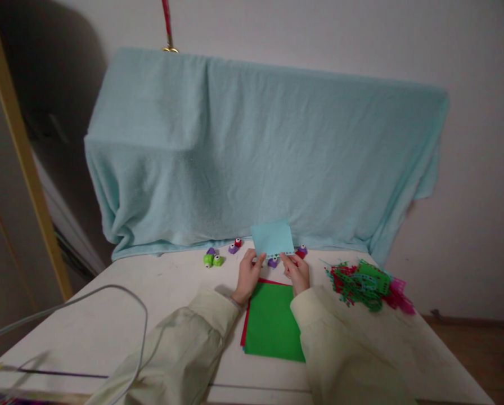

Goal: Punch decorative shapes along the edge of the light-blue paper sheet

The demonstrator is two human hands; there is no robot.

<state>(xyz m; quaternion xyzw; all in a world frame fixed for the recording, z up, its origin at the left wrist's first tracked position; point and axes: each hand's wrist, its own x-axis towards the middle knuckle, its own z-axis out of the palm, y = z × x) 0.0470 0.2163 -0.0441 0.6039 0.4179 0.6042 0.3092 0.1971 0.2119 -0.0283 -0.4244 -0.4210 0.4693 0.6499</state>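
A light blue sheet of paper (273, 237) is held up over the table between my two hands. Along its lower edge runs a row of small punched holes. My left hand (248, 274) pinches the lower left corner, and my right hand (296, 271) pinches the edge toward the lower right. Just below my hands lies a stack of coloured paper, a green sheet (275, 320) on top with red showing at its left. Behind the hands sit small craft punches, among them a purple one (273, 262) and a red one (300, 254), partly hidden.
Green punches (213, 260) and a purple-and-red pair (235, 246) stand left of my hands. A tangled heap of cut paper strips (364, 284) lies on the right. A grey cable (144, 315) loops across the left side. A pale blue cloth (269, 146) hangs behind the white table (176, 281).
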